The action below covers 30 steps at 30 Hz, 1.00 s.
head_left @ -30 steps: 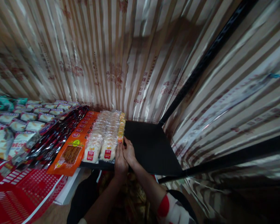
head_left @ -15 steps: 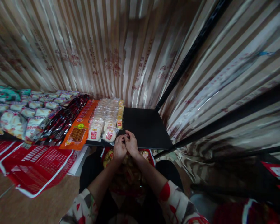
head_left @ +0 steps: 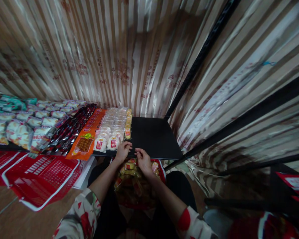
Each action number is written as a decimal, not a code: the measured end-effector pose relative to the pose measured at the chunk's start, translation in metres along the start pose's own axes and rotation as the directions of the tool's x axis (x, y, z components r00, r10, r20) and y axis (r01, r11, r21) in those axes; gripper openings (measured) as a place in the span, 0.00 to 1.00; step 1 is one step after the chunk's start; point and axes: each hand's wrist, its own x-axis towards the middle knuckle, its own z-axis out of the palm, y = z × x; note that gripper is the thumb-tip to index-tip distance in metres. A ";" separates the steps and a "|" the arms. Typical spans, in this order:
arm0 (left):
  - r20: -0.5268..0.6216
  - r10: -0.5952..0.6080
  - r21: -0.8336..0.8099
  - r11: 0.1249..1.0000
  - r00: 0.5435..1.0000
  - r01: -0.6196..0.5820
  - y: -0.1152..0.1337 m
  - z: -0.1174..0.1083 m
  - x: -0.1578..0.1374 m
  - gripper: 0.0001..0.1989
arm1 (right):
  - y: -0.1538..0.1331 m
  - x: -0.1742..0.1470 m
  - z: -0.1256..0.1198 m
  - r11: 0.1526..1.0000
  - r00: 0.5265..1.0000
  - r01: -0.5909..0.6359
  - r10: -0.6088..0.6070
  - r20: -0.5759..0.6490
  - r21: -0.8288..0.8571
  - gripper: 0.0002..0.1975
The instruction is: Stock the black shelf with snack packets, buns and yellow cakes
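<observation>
My left hand (head_left: 124,151) is over the front edge of the black shelf (head_left: 154,137), beside the front packs of round white snacks (head_left: 113,142). Its fingers point right, loosely apart, and nothing shows in them. A small gap away is my right hand (head_left: 144,162), with bent, slightly parted fingers and no visible thing in its grasp. Below both hands, between my knees, a red basket (head_left: 162,172) holds many small yellow-wrapped snacks (head_left: 129,167). A short row of similar yellow packs (head_left: 128,124) lies on the shelf, right of the white ones.
Left along the shelf lie an orange snack bag (head_left: 83,142), dark shiny packets (head_left: 71,127), white bags (head_left: 18,131) and green packs (head_left: 7,103). A red basket with a white rim (head_left: 43,179) is below. Black metal bars (head_left: 201,59) slant in front of the striped curtain (head_left: 129,49).
My hands were together at the shelf edge and have moved apart, the left up and left, the right slightly down and right. More yellow snacks show between them. The view shifted slightly.
</observation>
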 end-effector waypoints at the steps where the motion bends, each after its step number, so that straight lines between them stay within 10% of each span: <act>1: 0.014 -0.004 -0.002 1.000 1.000 0.004 0.002 0.001 -0.003 0.10 | -0.001 -0.004 0.000 1.000 1.000 0.000 0.000 0.003 0.002 0.12; 10: 0.130 0.051 0.257 0.963 0.990 -0.083 -0.016 0.003 -0.081 0.11 | 0.013 -0.044 -0.005 0.940 0.981 0.008 0.059 0.184 -0.341 0.11; 17: -0.035 -0.074 0.514 0.854 0.997 0.081 -0.067 0.003 -0.088 0.22 | 0.037 -0.043 0.010 0.749 0.960 -0.033 0.208 0.188 -0.662 0.13; 30: -0.141 -0.191 0.252 0.942 0.971 0.222 -0.083 0.007 -0.088 0.20 | 0.034 -0.050 0.001 0.911 0.975 -0.195 0.221 0.031 -0.364 0.08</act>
